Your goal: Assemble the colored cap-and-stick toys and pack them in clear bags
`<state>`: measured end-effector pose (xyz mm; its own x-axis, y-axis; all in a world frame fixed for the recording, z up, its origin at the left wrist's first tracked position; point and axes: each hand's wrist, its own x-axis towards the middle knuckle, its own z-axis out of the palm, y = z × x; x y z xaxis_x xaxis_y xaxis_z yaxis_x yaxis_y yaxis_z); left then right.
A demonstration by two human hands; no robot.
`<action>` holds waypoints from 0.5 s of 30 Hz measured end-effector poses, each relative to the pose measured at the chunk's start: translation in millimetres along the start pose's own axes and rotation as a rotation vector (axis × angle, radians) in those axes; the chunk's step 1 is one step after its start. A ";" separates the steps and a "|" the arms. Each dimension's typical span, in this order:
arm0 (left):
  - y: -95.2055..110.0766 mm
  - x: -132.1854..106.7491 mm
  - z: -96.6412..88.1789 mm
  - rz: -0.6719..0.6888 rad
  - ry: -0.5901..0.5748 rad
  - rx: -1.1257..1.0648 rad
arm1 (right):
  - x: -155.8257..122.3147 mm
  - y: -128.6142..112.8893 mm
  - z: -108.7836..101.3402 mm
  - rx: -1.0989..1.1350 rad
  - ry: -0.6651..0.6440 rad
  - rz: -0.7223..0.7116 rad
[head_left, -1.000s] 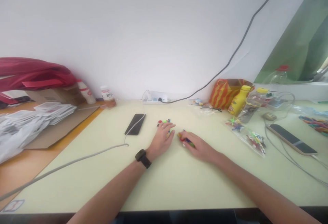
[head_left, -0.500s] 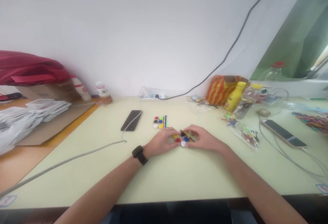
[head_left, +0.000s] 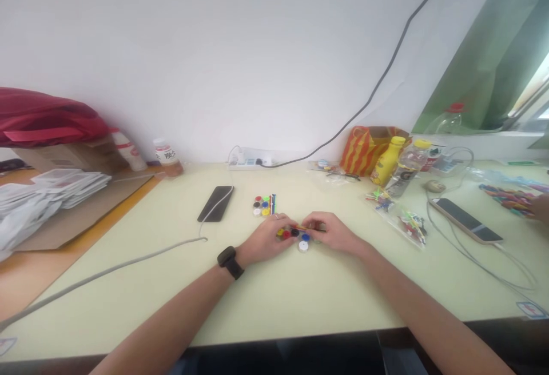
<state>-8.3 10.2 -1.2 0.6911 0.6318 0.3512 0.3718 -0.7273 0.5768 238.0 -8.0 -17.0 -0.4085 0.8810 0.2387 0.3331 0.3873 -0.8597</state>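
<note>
My left hand [head_left: 268, 239], with a black watch [head_left: 230, 262] on its wrist, lies curved on the table, thumb and index finger apart. Between them are a yellow disc [head_left: 280, 231], a red disc [head_left: 286, 234] and a black disc [head_left: 295, 232]. My right hand [head_left: 334, 232] pinches thin coloured sticks [head_left: 302, 228], their near ends hidden by its fingers. Below the sticks, a blue disc [head_left: 305, 238] and a white disc [head_left: 303, 246] lie between both hands. Just behind my left hand, several similar discs [head_left: 257, 205] sit in rows beside upright-laid coloured sticks [head_left: 273, 204].
A black phone [head_left: 215, 203] with a cable lies left. To the right are a bag of small plastic pieces [head_left: 410, 223], a yellow bottle [head_left: 387, 160], a clear bottle [head_left: 407, 172], a striped bag [head_left: 362, 152] and another phone [head_left: 467, 220]. Another person's hand [head_left: 540, 207] touches coloured strands [head_left: 508, 199].
The yellow, red and black discs have shifted left toward my left hand. The sticks now lie flatter between my fingertips. Another person's hand has appeared at the right edge.
</note>
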 end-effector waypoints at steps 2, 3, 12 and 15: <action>-0.5 0.3 0.2 -0.009 0.012 0.001 | 0.7 1.9 -1.0 -0.022 0.024 0.001; -1.0 0.6 0.4 -0.012 0.016 -0.001 | 1.0 2.9 -2.6 -0.038 0.038 0.000; -11.0 1.2 4.1 -0.070 0.014 -0.035 | -0.2 11.0 -17.3 -0.267 0.143 -0.041; -12.2 0.4 5.1 -0.074 0.034 -0.063 | -1.2 8.2 -19.0 -0.316 0.162 -0.077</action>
<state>-9.4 17.9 -11.8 0.6413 0.6925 0.3305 0.3802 -0.6609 0.6471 257.4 -0.7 -15.8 -0.3107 0.8679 0.3875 0.5634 0.4965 -0.6604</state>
